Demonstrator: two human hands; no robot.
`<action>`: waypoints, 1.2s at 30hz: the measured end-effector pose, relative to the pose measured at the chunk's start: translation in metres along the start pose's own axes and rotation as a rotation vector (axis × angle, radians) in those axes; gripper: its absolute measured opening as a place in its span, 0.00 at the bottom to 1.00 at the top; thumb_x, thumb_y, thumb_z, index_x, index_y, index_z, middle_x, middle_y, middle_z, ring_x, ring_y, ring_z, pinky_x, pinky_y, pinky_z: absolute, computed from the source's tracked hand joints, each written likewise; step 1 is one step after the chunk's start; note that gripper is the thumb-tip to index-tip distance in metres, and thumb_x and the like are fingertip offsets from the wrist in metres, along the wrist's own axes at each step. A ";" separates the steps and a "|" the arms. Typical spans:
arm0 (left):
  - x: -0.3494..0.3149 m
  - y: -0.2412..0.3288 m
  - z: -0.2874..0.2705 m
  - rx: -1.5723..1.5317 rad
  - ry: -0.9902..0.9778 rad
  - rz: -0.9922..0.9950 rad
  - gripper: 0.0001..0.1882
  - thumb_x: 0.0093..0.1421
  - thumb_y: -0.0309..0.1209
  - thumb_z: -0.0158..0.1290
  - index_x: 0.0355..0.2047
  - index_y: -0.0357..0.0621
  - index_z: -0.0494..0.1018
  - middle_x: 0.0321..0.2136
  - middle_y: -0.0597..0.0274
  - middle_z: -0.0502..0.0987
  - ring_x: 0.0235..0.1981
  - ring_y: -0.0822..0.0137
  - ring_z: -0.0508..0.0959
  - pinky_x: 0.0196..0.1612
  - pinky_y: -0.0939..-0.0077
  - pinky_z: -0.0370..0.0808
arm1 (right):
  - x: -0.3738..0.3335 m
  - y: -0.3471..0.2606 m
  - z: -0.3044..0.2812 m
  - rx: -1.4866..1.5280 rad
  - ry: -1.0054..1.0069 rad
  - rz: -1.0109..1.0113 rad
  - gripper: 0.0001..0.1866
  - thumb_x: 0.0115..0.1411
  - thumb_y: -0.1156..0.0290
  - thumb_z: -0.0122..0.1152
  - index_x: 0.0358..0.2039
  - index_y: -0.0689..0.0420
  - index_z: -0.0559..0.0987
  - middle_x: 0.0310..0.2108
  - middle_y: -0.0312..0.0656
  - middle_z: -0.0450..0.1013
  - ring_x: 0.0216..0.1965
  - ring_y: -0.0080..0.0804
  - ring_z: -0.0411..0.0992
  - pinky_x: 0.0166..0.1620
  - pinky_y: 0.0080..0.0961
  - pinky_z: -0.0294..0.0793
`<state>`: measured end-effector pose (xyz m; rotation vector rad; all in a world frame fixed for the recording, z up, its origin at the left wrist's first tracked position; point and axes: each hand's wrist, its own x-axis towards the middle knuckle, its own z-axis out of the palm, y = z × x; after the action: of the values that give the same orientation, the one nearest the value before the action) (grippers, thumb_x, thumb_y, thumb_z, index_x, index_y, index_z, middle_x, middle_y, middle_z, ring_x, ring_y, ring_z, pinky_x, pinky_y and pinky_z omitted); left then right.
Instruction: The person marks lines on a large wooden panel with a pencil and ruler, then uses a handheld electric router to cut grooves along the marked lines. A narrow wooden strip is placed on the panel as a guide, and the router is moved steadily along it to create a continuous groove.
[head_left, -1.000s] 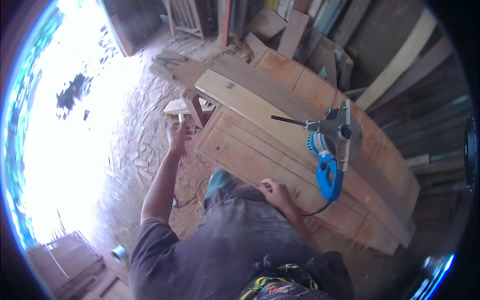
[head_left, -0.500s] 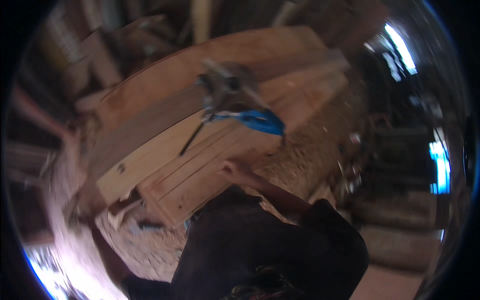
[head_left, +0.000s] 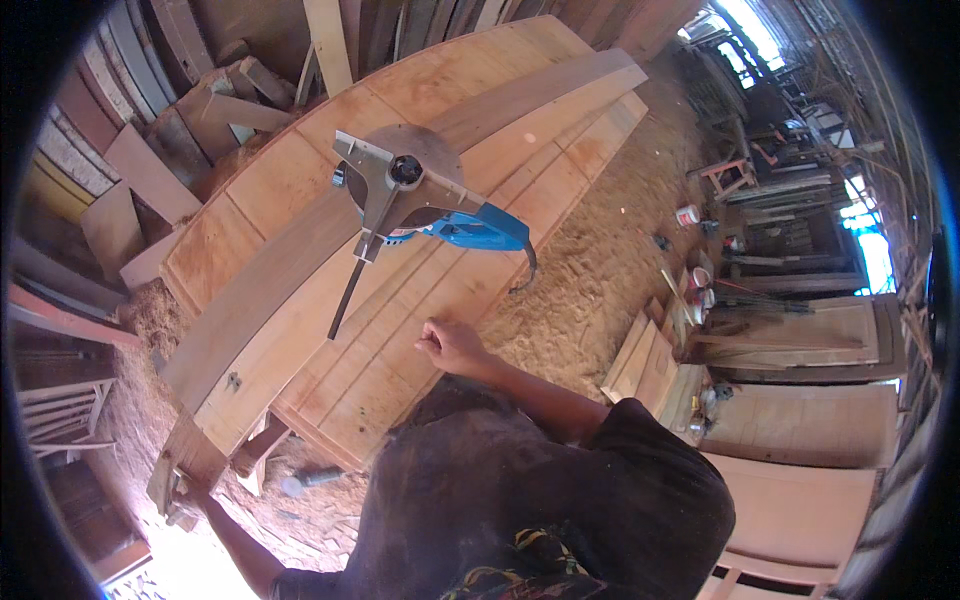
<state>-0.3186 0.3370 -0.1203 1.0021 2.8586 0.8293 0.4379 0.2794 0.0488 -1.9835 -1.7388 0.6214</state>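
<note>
At the lower left my left hand (head_left: 190, 494) is closed on the edge of a short wooden block (head_left: 192, 455), which sits against the near end of a pale curved plank (head_left: 300, 325). Some of its fingers are hidden. My right hand (head_left: 450, 348) is a fist above a panelled wooden board (head_left: 350, 395), close to my body; anything inside it is hidden. Beyond both hands a blue corded power tool (head_left: 480, 228) lies on the planks, with a metal bracket (head_left: 380, 180), a round plate and a black rod. A darker curved plank (head_left: 250, 285) runs alongside the pale one.
Boards and offcuts (head_left: 150, 170) lean at the back left. Sawdust (head_left: 570, 310) covers the floor. To the right are stacked planks (head_left: 640, 355), small tubs (head_left: 688, 215) and wooden panels (head_left: 800, 425). A dark cylindrical object (head_left: 312, 478) lies by the board's near end.
The view has shifted and become sharp; the tool and planks appear further up and left. My left hand appears lower in the picture, at the block; my right hand remains a fist.
</note>
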 end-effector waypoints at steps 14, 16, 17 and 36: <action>-0.228 0.404 -0.162 -0.992 -0.357 0.158 0.28 0.71 0.42 0.57 0.65 0.41 0.70 0.61 0.59 0.75 0.57 0.66 0.77 0.59 0.67 0.73 | -0.009 0.150 -0.226 0.568 -0.484 0.495 0.17 0.70 0.57 0.62 0.39 0.61 0.83 0.27 0.34 0.77 0.31 0.22 0.75 0.37 0.23 0.75; -0.270 0.487 -0.177 -0.836 -0.407 0.396 0.27 0.71 0.44 0.55 0.65 0.41 0.71 0.60 0.61 0.76 0.56 0.68 0.77 0.58 0.71 0.72 | 0.021 0.194 -0.245 0.609 -0.358 0.455 0.19 0.70 0.55 0.64 0.32 0.59 0.82 0.22 0.32 0.70 0.24 0.19 0.68 0.27 0.24 0.67; -0.299 0.529 -0.185 -0.782 -0.464 0.479 0.27 0.72 0.44 0.55 0.65 0.42 0.71 0.59 0.59 0.76 0.57 0.67 0.77 0.58 0.70 0.72 | 0.037 0.197 -0.250 0.716 -0.318 0.394 0.18 0.70 0.55 0.64 0.34 0.59 0.81 0.21 0.31 0.68 0.23 0.18 0.66 0.27 0.24 0.65; -0.400 0.692 -0.126 -0.159 -0.460 0.266 0.46 0.67 0.72 0.35 0.51 0.42 0.81 0.46 0.39 0.83 0.53 0.40 0.81 0.57 0.49 0.74 | 0.178 0.098 -0.124 2.090 -1.482 0.802 0.29 0.69 0.53 0.63 0.51 0.71 0.74 0.37 0.43 0.76 0.38 0.32 0.78 0.43 0.29 0.84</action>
<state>0.3806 0.4984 0.2533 1.3609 2.2745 0.7082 0.6096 0.4411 0.0825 -0.1724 0.3398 2.7361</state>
